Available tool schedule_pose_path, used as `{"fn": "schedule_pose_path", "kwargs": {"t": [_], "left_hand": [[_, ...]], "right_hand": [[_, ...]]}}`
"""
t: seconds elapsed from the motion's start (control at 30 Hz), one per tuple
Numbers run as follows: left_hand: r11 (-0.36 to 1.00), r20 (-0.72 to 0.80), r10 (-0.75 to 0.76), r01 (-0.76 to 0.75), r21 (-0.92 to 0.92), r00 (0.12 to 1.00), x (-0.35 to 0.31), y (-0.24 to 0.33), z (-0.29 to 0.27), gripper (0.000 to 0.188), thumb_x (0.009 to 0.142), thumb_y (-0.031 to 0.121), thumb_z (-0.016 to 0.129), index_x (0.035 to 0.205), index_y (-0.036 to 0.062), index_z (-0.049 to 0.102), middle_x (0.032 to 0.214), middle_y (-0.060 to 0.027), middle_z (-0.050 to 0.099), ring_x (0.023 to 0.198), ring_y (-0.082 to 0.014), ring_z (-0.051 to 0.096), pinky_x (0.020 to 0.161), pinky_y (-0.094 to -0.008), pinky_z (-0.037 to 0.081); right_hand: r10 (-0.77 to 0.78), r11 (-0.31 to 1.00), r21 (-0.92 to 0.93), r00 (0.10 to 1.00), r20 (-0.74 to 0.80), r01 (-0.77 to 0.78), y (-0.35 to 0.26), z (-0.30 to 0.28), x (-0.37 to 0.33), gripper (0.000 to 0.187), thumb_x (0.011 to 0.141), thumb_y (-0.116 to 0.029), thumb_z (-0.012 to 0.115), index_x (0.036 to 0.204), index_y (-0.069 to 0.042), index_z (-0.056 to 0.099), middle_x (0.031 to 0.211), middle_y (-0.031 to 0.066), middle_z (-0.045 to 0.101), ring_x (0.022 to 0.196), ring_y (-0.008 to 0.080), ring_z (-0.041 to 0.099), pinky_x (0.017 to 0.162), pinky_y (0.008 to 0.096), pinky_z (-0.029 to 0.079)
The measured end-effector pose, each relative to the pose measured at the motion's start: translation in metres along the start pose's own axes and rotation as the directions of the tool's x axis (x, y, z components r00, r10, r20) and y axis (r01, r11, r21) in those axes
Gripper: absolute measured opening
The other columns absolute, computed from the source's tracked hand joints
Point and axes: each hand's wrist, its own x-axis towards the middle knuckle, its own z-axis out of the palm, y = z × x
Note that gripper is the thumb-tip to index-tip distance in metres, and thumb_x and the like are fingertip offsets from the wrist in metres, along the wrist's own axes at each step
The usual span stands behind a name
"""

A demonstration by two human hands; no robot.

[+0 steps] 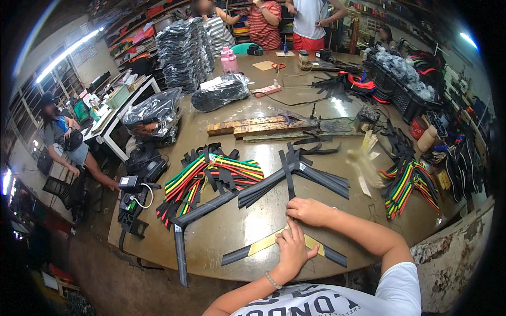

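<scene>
The person's left hand (291, 250) lies with thumb and fingers spread wide over a flat black webbing strap with a yellow middle (262, 244), bent in a shallow V near the front edge of the brown, glossy table (211, 258). The right hand (311, 211) has curled fingers at the lower end of a narrow black strap (289, 181); whether they grip it cannot be told. Just beyond lies a bundle of flat black straps (326, 181).

left hand (293, 252): thumb (313, 250) splayed, fingers (293, 228) forward | right hand (312, 211): fingers curled, elbow (401, 254) bent
</scene>
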Motion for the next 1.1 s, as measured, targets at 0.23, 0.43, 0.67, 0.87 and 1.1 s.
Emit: {"fn": "schedule_pose_path", "kwargs": {"t": [0.23, 0.43, 0.67, 0.87, 1.1], "left_hand": [[0.999, -0.004, 0.004, -0.004, -0.034, 1.0, 0.0, 0.0, 0.001, 0.094, 0.077, 0.076, 0.045, 0.122, -0.0044, 0.058, 0.133, -0.0216, 0.051, 0.081, -0.0295, 0.053, 0.071, -0.043, 0.049], [0.999, -0.007, 0.002, -0.002, -0.044, 1.0, -0.001, -0.001, 0.001, 0.096, 0.076, 0.077, 0.046, 0.124, -0.0057, 0.057, 0.135, -0.0216, 0.05, 0.082, -0.0308, 0.054, 0.072, -0.0431, 0.049], [1.0, 0.002, -0.011, 0.011, -0.014, 1.0, -0.001, 0.0, -0.004, 0.099, 0.075, 0.076, 0.049, 0.126, -0.0086, 0.056, 0.132, -0.0231, 0.052, 0.081, -0.0277, 0.051, 0.084, -0.0424, 0.047], [0.998, 0.014, 0.009, -0.008, -0.059, 1.0, -0.001, -0.004, -0.008, 0.098, 0.075, 0.076, 0.05, 0.125, -0.0086, 0.055, 0.129, -0.0234, 0.052, 0.082, -0.0279, 0.053, 0.081, -0.0407, 0.049], [0.933, 0.015, -0.001, 0.007, -0.36, 1.0, -0.013, -0.026, -0.016, 0.064, 0.085, 0.048, 0.06, 0.121, -0.0052, 0.056, 0.125, -0.0186, 0.055, 0.088, -0.0307, 0.056, 0.083, -0.0374, 0.05]], "right_hand": [[-0.059, 0.998, 0.016, 0.998, -0.003, 0.059, 0.006, 0.0, -0.001, 0.018, 0.082, -0.012, 0.056, 0.092, 0.003, 0.062, 0.1, 0.0123, 0.057, 0.099, 0.0275, 0.059, 0.08, 0.0357, 0.054], [-0.097, 0.995, 0.031, 0.994, 0.053, 0.095, 0.012, -0.001, -0.009, 0.023, 0.084, -0.012, 0.055, 0.095, 0.007, 0.061, 0.109, 0.0155, 0.057, 0.101, 0.0302, 0.061, 0.081, 0.0368, 0.055], [-0.183, 0.983, 0.008, 0.973, 0.139, 0.184, 0.022, -0.01, -0.014, 0.023, 0.087, -0.011, 0.052, 0.1, 0.008, 0.059, 0.12, 0.0189, 0.056, 0.103, 0.0327, 0.063, 0.087, 0.0379, 0.054], [0.1, 0.957, 0.27, 0.995, 0.03, -0.104, -0.005, -0.021, -0.011, 0.019, 0.089, -0.007, 0.052, 0.106, 0.0, 0.056, 0.109, 0.0188, 0.061, 0.099, 0.0358, 0.062, 0.085, 0.0407, 0.052], [0.153, 0.988, 0.016, 0.988, 0.015, -0.153, -0.04, 0.002, -0.018, 0.021, 0.088, -0.011, 0.051, 0.105, 0.0, 0.054, 0.102, 0.0171, 0.064, 0.101, 0.0309, 0.062, 0.085, 0.0373, 0.052]]}}
